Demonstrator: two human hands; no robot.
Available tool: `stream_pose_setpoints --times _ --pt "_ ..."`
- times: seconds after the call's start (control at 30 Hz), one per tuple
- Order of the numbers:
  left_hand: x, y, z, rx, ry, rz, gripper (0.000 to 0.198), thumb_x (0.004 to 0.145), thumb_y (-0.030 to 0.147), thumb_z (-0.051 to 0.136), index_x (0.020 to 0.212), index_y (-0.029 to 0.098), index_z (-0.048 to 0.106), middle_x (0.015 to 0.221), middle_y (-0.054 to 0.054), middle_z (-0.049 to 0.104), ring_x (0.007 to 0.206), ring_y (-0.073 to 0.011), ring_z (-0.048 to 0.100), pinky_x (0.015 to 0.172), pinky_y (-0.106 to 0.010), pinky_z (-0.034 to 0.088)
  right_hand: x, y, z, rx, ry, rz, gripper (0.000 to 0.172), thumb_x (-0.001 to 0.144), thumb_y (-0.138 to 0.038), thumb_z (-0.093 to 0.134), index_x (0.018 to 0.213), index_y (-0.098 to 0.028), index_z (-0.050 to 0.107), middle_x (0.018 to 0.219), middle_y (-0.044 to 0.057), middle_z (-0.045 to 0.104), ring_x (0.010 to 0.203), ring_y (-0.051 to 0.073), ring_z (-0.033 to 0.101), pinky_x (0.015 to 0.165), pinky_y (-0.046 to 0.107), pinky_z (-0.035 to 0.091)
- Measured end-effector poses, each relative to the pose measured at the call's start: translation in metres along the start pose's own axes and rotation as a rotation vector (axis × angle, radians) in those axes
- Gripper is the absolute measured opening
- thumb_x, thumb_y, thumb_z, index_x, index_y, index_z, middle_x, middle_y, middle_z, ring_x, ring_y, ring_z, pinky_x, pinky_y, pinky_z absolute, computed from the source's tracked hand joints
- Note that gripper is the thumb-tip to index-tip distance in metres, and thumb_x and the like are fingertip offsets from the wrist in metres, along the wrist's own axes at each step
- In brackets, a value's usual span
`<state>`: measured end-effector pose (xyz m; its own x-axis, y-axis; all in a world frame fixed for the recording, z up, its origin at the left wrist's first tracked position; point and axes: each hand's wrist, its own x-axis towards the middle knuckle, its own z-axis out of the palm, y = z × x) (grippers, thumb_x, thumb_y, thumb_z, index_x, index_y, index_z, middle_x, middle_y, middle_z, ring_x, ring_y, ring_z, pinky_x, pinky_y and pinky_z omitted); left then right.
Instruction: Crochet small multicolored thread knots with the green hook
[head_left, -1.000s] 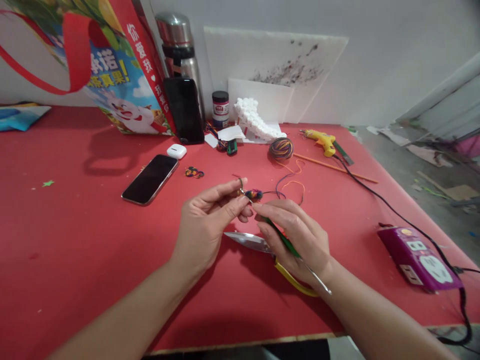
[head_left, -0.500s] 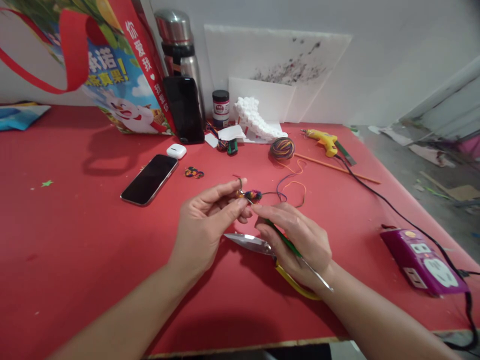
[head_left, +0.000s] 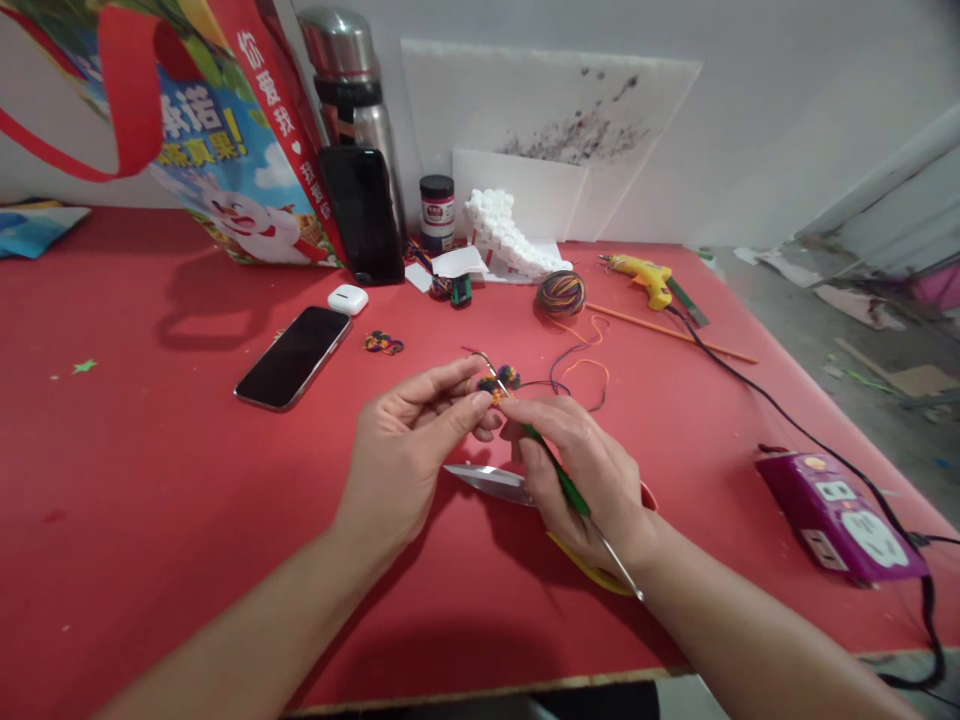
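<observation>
My left hand (head_left: 409, 450) pinches a small multicoloured yarn piece (head_left: 501, 380) between thumb and forefinger, a little above the red table (head_left: 150, 480). My right hand (head_left: 592, 475) grips a green-handled crochet hook (head_left: 559, 478), its metal tip poked through the yarn piece. Loose yarn strands (head_left: 581, 368) trail from the piece to a multicoloured yarn ball (head_left: 561, 293) farther back. Scissors (head_left: 495, 482) with yellow handles lie on the table under my right hand.
A dark phone (head_left: 294, 356), a white earbud case (head_left: 348, 298) and a small yarn knot (head_left: 384, 344) lie at left. Behind stand a printed bag (head_left: 202, 150), a steel flask (head_left: 349, 80), a jar (head_left: 437, 212) and white foam (head_left: 506, 235). A yellow glue gun (head_left: 643, 278) and a purple power strip (head_left: 840, 515) sit at right.
The hook's tip has pushed farther through the yarn piece, up and to the left. Both hands have shifted slightly away from me.
</observation>
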<state>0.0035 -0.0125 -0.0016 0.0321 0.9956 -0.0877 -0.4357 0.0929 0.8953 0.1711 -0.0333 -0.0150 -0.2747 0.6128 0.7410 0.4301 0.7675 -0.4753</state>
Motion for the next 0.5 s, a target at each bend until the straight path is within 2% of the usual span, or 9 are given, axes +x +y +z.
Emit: stream_pose_setpoints --times 0.2,0.3,0.5 --pt "-0.0004 0.0000 -0.0005 0.063 0.007 0.064 0.031 0.077 0.021 0.094 0.107 0.029 0.088 0.088 0.000 0.079 0.066 -0.0107 0.071 0.060 -0.021 0.061 -0.0017 0.0019 0.0020 0.006 -0.013 -0.042 0.040 0.101 -0.003 0.056 0.139 -0.016 0.059 0.106 0.012 0.079 0.093 0.020 0.075 0.082 0.033 0.066" --pt "-0.0009 0.0002 -0.0011 0.106 0.003 0.070 0.034 0.078 0.021 0.093 0.111 0.029 0.088 0.082 0.000 0.079 0.061 -0.0104 0.068 0.059 -0.022 0.060 -0.0016 0.0000 0.0015 0.023 -0.026 -0.032 0.041 0.101 -0.001 0.055 0.139 -0.017 0.059 0.107 0.011 0.079 0.096 0.020 0.075 0.084 0.033 0.066" --pt "-0.0012 0.0016 0.0009 0.059 0.036 0.017 0.030 0.076 0.019 0.092 0.105 0.025 0.089 0.079 -0.001 0.080 0.060 -0.0114 0.068 0.057 -0.024 0.060 -0.0002 -0.0007 -0.0012 -0.006 -0.050 -0.039 0.044 0.103 -0.003 0.054 0.143 -0.021 0.056 0.110 0.011 0.079 0.098 0.021 0.077 0.082 0.034 0.068"
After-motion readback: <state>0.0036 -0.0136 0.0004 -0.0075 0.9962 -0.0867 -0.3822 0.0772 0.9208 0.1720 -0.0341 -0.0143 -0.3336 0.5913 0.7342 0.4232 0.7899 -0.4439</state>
